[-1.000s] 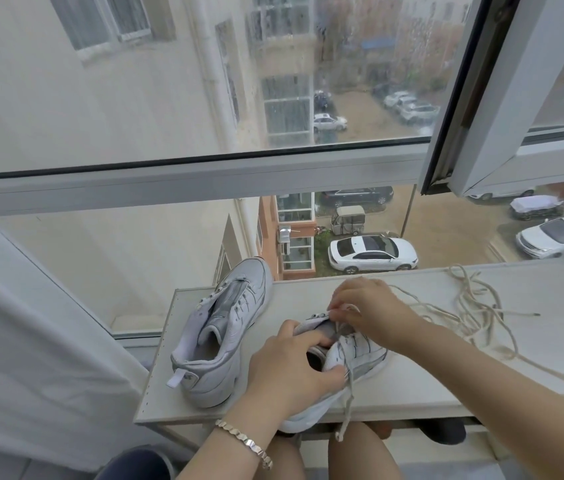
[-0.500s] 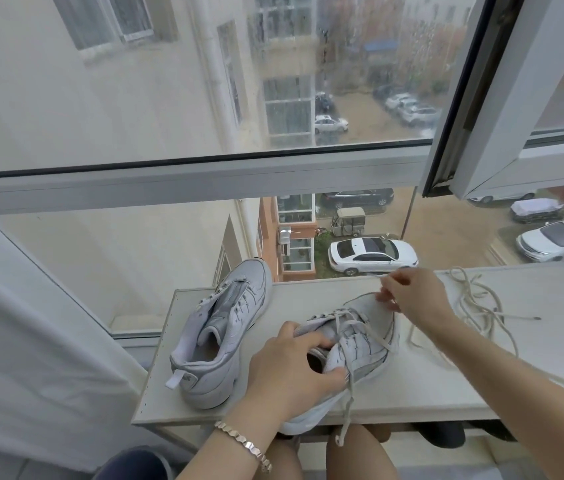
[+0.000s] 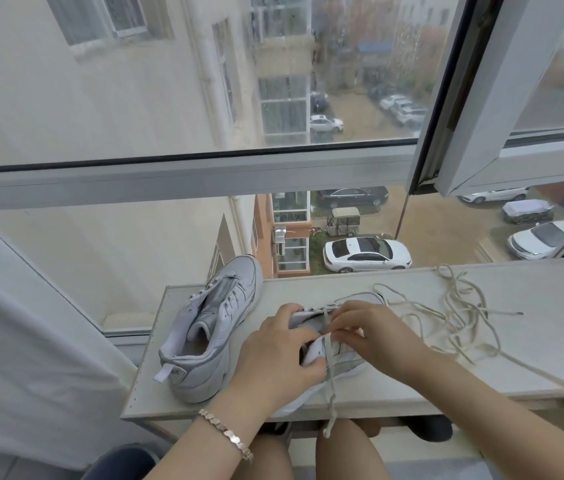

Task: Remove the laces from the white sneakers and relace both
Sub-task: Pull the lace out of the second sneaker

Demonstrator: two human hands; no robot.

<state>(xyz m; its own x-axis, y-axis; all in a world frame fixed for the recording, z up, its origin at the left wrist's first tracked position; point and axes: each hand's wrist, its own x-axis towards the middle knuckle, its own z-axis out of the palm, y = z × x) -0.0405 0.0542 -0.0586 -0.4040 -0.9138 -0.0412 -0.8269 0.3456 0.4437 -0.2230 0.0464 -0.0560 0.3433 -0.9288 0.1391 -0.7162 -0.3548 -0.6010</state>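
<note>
Unlaced white sneaker point(image 3: 209, 337) upright at left, second sneaker point(image 3: 348, 361) partly laced beside it, lace point(image 3: 459, 344) tangled rightward

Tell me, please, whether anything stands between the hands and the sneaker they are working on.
Nothing visible does. The left hand grips the sneaker and the right hand pinches its lace. The second sneaker lies apart on the left, the loose laces on the right.

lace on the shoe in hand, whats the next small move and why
Probably draw the pinched lace out through its eyelet, toward the right. The right hand pinches it at the eyelets, the left hand steadies the sneaker, and one end hangs off the table edge.
</note>
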